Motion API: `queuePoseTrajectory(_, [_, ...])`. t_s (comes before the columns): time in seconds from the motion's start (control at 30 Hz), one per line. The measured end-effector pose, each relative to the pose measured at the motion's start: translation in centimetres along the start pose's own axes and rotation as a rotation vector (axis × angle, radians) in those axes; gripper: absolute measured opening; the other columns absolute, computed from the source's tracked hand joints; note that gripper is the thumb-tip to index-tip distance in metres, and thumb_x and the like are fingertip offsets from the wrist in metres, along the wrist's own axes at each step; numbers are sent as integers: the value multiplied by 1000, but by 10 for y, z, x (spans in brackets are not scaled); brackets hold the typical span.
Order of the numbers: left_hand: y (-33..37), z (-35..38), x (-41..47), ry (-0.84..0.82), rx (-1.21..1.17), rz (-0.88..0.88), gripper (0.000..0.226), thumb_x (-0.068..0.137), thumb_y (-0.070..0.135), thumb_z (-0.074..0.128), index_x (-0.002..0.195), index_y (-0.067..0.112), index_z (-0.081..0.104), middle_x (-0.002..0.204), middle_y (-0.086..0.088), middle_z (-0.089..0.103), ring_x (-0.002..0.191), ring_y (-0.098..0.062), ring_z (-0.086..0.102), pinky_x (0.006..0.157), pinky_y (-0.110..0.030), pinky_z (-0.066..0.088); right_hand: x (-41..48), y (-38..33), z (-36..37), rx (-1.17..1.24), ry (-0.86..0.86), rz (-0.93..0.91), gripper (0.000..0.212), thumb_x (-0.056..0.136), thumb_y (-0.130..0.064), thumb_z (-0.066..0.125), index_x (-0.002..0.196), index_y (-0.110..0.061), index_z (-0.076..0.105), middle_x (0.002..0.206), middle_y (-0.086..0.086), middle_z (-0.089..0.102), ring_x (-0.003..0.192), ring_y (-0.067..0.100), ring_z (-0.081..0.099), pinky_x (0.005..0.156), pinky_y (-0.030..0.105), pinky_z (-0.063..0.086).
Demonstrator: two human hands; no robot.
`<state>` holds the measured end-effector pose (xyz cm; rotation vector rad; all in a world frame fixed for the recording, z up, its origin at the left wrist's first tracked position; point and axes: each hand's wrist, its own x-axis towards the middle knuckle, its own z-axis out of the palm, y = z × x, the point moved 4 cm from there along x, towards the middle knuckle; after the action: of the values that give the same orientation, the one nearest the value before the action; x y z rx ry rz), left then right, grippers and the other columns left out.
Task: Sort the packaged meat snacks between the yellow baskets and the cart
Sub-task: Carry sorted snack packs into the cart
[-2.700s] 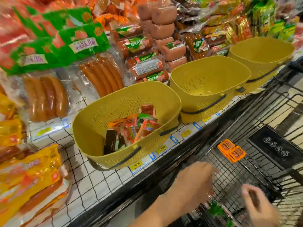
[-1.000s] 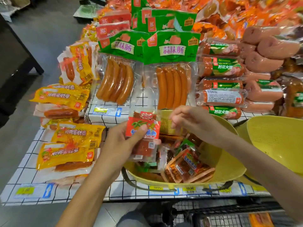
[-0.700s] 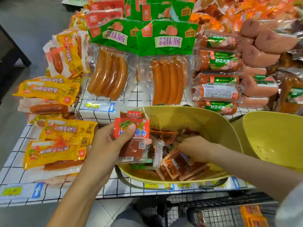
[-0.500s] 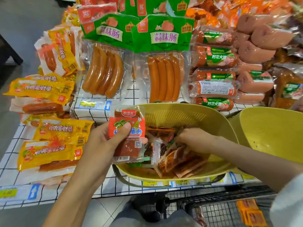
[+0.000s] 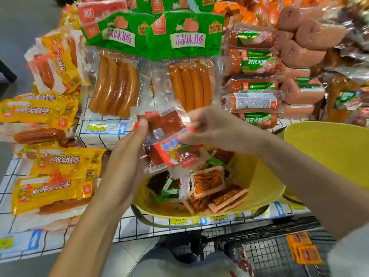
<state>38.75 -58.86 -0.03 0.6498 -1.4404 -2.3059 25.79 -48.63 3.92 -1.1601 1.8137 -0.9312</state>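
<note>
Head view: over the yellow basket, the left hand clamps red snack packets while the right hand, at its two o'clock, pinches the top packet.

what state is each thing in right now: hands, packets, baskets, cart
left hand: holds a stack of red packets, thumb on top
right hand: pinches the same stack at its right edge
near yellow basket: upright on the shelf, partly filled with snack packs
far yellow basket: upright beside it, only partly in view
cart: below the shelf edge, orange packets lying in it
</note>
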Motion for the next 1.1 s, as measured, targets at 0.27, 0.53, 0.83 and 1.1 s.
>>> queuePoseTrajectory(0.27, [9,-1,20,98,65,61,24,89,19,57,111,12,61,91,-1,75,84,-14,72,67,-26,57,33,-9,0,-122,200,-11,38,82,-28,70,67,5,61,55,12,66,46,17,63,46,23,52])
queuePoseTrajectory(0.53, [5,-29,4,215,62,42,11,89,16,57,96,17,66,79,1,76,70,-11,72,55,-26,58,-27,84,-29,-739,-22,177,14,91,-18,59,102,-19,68,93,-1,71,80,7,65,73,25,52])
queuePoseTrajectory(0.83, [-4,-19,-7,133,57,-43,20,76,24,62,94,18,68,86,-4,76,74,-16,73,55,-26,57,-15,120,10,-1488,-172,162,30,89,2,47,116,-7,59,107,4,65,92,23,65,60,26,35])
queuePoseTrajectory(1.1, [-7,-10,-15,64,17,-97,31,79,21,60,107,9,65,92,-10,75,80,-21,73,57,-29,58,-39,121,-2,-1011,-257,379,22,82,-15,67,103,-13,60,94,-1,63,88,21,61,66,28,42])
